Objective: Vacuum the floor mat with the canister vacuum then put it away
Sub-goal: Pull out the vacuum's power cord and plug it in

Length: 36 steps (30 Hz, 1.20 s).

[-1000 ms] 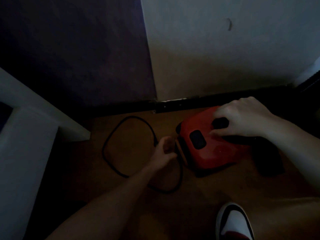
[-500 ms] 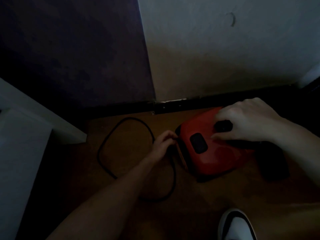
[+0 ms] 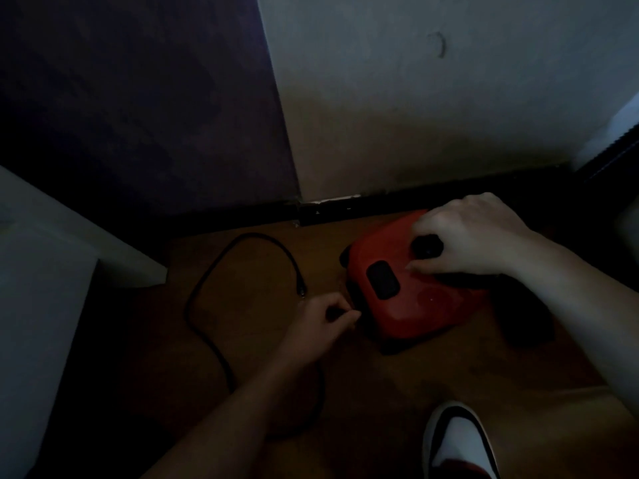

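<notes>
The red canister vacuum (image 3: 408, 305) sits on the wooden floor close to the wall, dimly lit. My right hand (image 3: 470, 236) rests on top of it, fingers curled around a black knob (image 3: 427, 248). My left hand (image 3: 325, 318) is closed on the black power cord (image 3: 204, 285) right at the vacuum's left end. The cord loops out over the floor to the left and back under my left forearm; its plug end (image 3: 302, 292) lies just above my left hand.
A white wall and black skirting board (image 3: 380, 202) run behind the vacuum. A dark panel (image 3: 138, 98) stands at the back left. White furniture (image 3: 41, 271) juts in from the left. My white and black shoe (image 3: 456, 444) is at the bottom right.
My left hand has slid down and toward the vacuum's left end with the cord. The cord loop on the floor has shifted. My right hand stays on top of the vacuum.
</notes>
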Tool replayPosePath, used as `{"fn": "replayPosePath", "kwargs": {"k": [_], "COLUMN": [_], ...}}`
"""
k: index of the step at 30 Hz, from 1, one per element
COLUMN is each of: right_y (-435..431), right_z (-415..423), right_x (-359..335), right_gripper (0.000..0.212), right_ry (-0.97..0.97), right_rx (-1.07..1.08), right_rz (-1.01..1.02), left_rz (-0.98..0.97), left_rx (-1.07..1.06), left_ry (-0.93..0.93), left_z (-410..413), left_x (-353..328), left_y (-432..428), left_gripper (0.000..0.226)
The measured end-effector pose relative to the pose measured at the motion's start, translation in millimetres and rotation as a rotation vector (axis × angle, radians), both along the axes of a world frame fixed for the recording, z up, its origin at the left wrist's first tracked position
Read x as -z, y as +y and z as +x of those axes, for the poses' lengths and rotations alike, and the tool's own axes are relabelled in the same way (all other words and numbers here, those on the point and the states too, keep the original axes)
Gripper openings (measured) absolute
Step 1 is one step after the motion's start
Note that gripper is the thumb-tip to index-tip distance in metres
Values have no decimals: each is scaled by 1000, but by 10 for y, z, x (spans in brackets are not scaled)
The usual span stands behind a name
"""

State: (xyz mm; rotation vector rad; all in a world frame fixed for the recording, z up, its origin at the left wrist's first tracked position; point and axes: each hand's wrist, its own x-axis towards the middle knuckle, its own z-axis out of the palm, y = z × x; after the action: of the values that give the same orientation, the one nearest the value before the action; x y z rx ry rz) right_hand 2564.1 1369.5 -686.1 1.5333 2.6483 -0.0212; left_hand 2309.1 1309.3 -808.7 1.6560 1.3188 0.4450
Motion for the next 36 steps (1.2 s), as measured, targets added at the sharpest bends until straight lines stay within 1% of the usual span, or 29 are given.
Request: {"fn": "replayPosePath", "kwargs": {"k": [3, 6, 8, 9, 11, 13, 16, 17, 18, 20, 23, 25, 27, 29, 32, 36], "right_y": [1, 2, 9, 11, 14, 6, -18, -24, -26, -26, -29, -16, 9, 23, 19, 31], "right_z": [2, -9, -16, -13, -4, 0, 16, 24, 25, 26, 33, 31, 18, 14, 18, 21], "right_x": [16, -2, 3, 11, 19, 12, -9, -13, -9, -8, -9, -11, 1, 28, 39, 68], "right_gripper": [42, 38, 38, 37, 36, 37, 29, 27, 27, 27, 26, 28, 35, 36, 35, 44], "right_ry": [-4, -13, -19, -15, 0, 10, 67, 95, 110, 106, 109, 86, 19, -1, -6, -15], "right_rx": [25, 46, 50, 49, 57, 67, 88, 93, 92, 89, 84, 66, 42, 32, 18, 25], "right_rz": [-2, -13, -14, -13, -20, -29, -134, -170, -181, -164, -176, -145, -47, -13, 2, 34], "left_rz": [-313, -473, -545, -590, -684, -671, -533, -493, -459, -357, -182, -105, -10, 147, 279, 299], "left_rx": [40, 75, -58, -181, -437, -560, -582, -578, -567, -511, -322, -209, -75, 25, 144, 327], "left_ry": [-61, 28, 3, -57, -245, -401, -513, -538, -570, -626, -489, -393, -236, -40, 80, 271], "left_z": [-14, -18, -9, 4, 61, 121, 129, 122, 106, 72, 13, -47, -83, -78, -17, 64], "left_x": [17, 130, 248, 299, 345, 341, 268, 227, 189, 87, -80, -115, -142, -180, -305, -382], "left_y": [16, -57, -136, -160, -175, -132, -43, -11, 16, 57, 147, 232, 275, 276, 225, 173], "left_gripper": [19, 26, 27, 23, 10, 33, 75, 86, 93, 98, 83, 63, 43, 32, 24, 23]}}
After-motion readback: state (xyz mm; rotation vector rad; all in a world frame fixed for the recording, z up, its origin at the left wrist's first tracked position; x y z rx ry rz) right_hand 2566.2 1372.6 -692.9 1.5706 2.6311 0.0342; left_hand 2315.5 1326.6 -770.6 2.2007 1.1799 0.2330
